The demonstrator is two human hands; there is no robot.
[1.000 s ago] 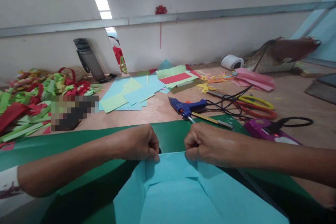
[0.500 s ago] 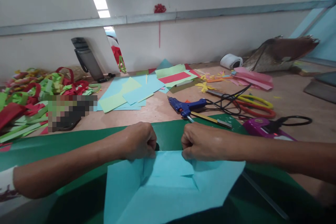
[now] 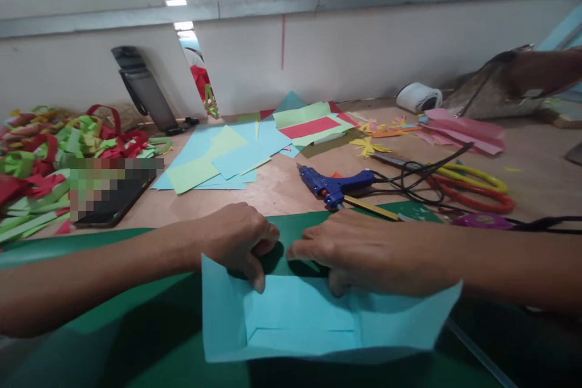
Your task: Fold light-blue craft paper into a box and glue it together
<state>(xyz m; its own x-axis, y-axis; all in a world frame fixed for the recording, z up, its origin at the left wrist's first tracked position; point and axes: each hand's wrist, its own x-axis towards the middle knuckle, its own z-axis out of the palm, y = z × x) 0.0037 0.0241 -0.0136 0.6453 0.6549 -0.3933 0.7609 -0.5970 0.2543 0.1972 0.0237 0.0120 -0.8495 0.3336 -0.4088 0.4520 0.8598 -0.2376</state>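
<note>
A folded sheet of light-blue paper [image 3: 300, 309] is in front of me, its two side flaps raised and a crease running along its lower middle. At its far edge on the left, my left hand [image 3: 236, 233] has the thumb on the inside and the fingers bent behind it. My right hand [image 3: 359, 245] holds the same edge further right, thumb on the paper and index finger pointing left. The fingers behind the edge are partly hidden. Under the paper lies a green sheet [image 3: 150, 291].
Beyond the hands lie a blue glue gun [image 3: 336, 185], scissors [image 3: 473, 188], a phone [image 3: 118, 200] and cut coloured papers [image 3: 245, 154]. Paper strips [image 3: 82, 139] are heaped at left, near a grey bottle [image 3: 148, 91]. A white roll [image 3: 418, 97] and a bag [image 3: 509, 85] stand at the back right.
The fists have loosened and moved closer together, thumbs now over the paper's far edge. The paper's side flaps stand up more, and its near edge has risen. The view has tilted down slightly.
</note>
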